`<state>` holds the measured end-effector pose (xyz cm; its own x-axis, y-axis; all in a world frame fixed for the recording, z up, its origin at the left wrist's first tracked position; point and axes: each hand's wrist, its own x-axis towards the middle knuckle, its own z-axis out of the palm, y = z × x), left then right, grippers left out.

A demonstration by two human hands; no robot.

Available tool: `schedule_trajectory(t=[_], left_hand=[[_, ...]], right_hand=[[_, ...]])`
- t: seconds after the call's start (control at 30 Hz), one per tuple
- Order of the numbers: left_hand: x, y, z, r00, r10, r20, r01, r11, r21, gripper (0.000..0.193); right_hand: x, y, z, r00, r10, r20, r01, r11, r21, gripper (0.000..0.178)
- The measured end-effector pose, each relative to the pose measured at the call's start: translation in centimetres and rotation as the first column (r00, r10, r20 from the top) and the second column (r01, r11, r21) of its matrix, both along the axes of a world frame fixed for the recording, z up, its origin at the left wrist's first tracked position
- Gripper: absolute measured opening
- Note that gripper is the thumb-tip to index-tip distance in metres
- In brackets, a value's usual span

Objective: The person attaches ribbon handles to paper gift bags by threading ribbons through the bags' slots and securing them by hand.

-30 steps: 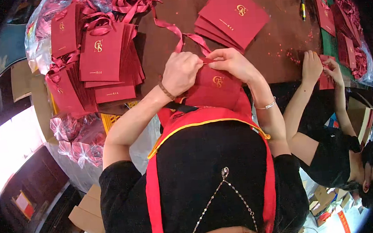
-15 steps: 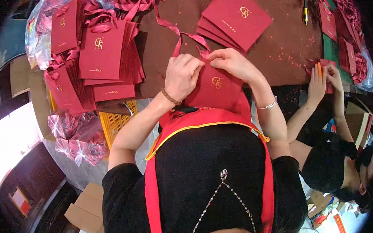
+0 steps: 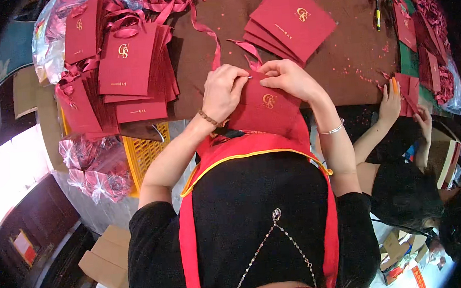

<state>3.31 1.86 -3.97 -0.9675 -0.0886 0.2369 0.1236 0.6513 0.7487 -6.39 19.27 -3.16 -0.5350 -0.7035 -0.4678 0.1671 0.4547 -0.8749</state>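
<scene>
A dark red paper gift bag (image 3: 266, 109) with gold lettering rests against my lap at the table edge. My right hand (image 3: 289, 81) is closed in a pinch on its upper edge, by a short red ribbon (image 3: 247, 48) that stands up from the top. At the bag's upper left corner, my left hand (image 3: 223, 92) pinches a thin, pale, pointed bit too small to name. Another red ribbon (image 3: 214, 43) runs from the pile at the back down to behind my left hand.
Finished-looking red bags (image 3: 128, 60) stack at the left, and more bags (image 3: 292, 22) lie ahead. A yellow-and-black pen (image 3: 377, 16) lies at the right. A co-worker's hand (image 3: 390, 103) handles a bag there. A yellow crate (image 3: 141, 158) stands below the table's left.
The short ribbon's free end now stands apart from the long ribbon, which it met before. A pale tip now shows at my left fingertips. The co-worker's far hand has moved down.
</scene>
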Motion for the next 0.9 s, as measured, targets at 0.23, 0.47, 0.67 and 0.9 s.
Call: schedule_trajectory(t=[0.23, 0.47, 0.67, 0.9], left_hand=[[-0.8, 0.4, -0.7, 0.999, -0.041, 0.035, 0.042, 0.998, -0.045, 0.005], [-1.5, 0.4, 0.9, 0.985, -0.082, -0.152, 0.057, 0.985, -0.161, 0.007], [-1.0, 0.4, -0.5, 0.994, -0.091, -0.066, 0.081, 0.986, -0.143, 0.006], [-1.1, -0.3, -1.1, 0.989, -0.121, 0.089, 0.124, 0.992, -0.03, 0.01]], right_hand=[[-0.6, -0.1, -0.6, 0.999, -0.027, -0.026, 0.026, 0.999, -0.021, 0.036], [-1.0, -0.6, 0.2, 0.998, -0.029, -0.051, 0.021, 0.988, -0.151, 0.032], [-0.1, -1.2, -1.0, 0.99, -0.055, 0.132, 0.081, 0.977, -0.2, 0.023], [0.4, -0.9, -0.8, 0.995, -0.021, 0.1, 0.036, 0.987, -0.154, 0.026]])
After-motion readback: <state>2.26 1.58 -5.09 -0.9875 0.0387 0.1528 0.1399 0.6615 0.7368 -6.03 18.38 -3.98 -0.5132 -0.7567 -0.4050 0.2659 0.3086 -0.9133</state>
